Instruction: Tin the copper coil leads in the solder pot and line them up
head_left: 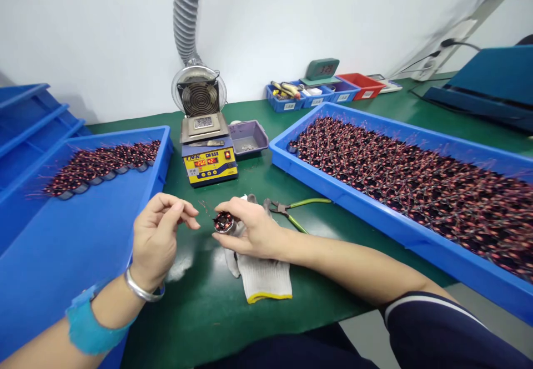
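Note:
My right hand (256, 227) is closed around a small wound motor stator (225, 223), with its copper coils facing left. Thin wire leads stick up from the stator's far side. To the left of it, my left hand (158, 233) is raised with thumb and forefinger pinched together, apart from the stator; whatever the pinch may hold is too small to make out. Beneath my right hand lies a white knitted glove (266, 280) with a yellow hem, partly covered. Green-handled pliers (285, 208) rest on the table just beyond my right wrist.
A yellow-fronted solder pot (210, 163) stands ahead under a grey exhaust hose (186, 14), beside a purple bin (260, 141). Blue trays flank me: the left tray (154, 175) holds several stators in rows, the right tray (333, 188) is densely filled. Small bins (287, 105) line the wall.

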`<state>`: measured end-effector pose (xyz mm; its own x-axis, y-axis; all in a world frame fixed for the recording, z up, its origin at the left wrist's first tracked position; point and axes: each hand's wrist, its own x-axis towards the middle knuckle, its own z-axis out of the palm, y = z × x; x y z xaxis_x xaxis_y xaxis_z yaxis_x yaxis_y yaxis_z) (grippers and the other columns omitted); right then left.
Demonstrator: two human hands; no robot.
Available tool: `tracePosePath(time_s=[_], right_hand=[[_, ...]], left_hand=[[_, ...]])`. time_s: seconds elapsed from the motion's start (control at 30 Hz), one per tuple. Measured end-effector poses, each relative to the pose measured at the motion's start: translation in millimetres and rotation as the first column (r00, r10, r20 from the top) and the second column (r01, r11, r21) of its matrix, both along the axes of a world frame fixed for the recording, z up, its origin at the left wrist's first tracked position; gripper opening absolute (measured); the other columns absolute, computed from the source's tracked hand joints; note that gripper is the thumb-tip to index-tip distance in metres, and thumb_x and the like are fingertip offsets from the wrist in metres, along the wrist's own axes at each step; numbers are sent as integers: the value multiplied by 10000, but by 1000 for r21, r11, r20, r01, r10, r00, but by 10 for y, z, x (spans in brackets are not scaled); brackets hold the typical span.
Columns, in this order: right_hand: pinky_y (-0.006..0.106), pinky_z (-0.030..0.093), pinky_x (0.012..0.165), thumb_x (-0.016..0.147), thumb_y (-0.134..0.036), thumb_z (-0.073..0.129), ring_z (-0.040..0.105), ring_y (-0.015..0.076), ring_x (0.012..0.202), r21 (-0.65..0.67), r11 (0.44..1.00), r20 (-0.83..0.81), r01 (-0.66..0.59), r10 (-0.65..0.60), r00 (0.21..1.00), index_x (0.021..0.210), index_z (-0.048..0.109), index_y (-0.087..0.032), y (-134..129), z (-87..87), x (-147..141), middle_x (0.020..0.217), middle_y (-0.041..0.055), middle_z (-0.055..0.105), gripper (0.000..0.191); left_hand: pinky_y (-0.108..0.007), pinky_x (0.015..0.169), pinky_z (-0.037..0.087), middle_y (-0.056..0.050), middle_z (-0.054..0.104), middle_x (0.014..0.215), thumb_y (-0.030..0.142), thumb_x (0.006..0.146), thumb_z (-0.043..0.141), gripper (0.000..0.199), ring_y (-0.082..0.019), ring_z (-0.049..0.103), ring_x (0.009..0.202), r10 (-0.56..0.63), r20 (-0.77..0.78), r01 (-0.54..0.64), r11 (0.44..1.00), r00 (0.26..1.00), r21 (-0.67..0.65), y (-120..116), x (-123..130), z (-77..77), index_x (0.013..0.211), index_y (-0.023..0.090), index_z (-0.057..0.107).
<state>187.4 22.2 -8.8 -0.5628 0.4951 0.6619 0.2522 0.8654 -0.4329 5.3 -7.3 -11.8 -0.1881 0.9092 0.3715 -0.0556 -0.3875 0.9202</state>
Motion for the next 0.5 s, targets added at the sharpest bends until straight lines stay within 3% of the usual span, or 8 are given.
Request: tracePosePath(time_s=[0.13,0.27,0.37,0.5], right_hand=[[227,463,784,755,-245,646,556,109,837,-20,999,0,25,-25,1000,1071,559,-65,17,42,20,958,83,610,374],[216,468,813,758,-265,649,576,103,879,-52,998,16,31,-31,999,1100,550,-84,60,94,25,1021,72,614,399],[188,476,753,766,-260,636,574,82,792,-131,991,-9,20,-21,1000,1088,547,-64,129,187,7,954,70,616,388],[180,434,602,734,-270,640,484,59,621,-255,965,41,68,-59,997,1073,559,-44,338,412,-37,805,43,584,416]], left_hand=[[-247,548,438,-28,592,737,317,825,582,220,-111,551,570,-4,12,5,999,1000,-47,72,-28,-20,842,108,513],[-212,538,431,-19,583,690,325,805,595,237,-83,527,545,27,-157,-43,994,987,-97,125,-23,-24,834,102,524],[-187,516,418,-17,574,655,328,796,584,241,-68,516,523,21,-243,-51,992,970,-118,146,-11,-18,796,94,527],[-180,508,425,-11,561,660,364,779,579,278,-67,519,526,-35,-248,-10,984,968,-176,150,-2,-17,789,93,522]])
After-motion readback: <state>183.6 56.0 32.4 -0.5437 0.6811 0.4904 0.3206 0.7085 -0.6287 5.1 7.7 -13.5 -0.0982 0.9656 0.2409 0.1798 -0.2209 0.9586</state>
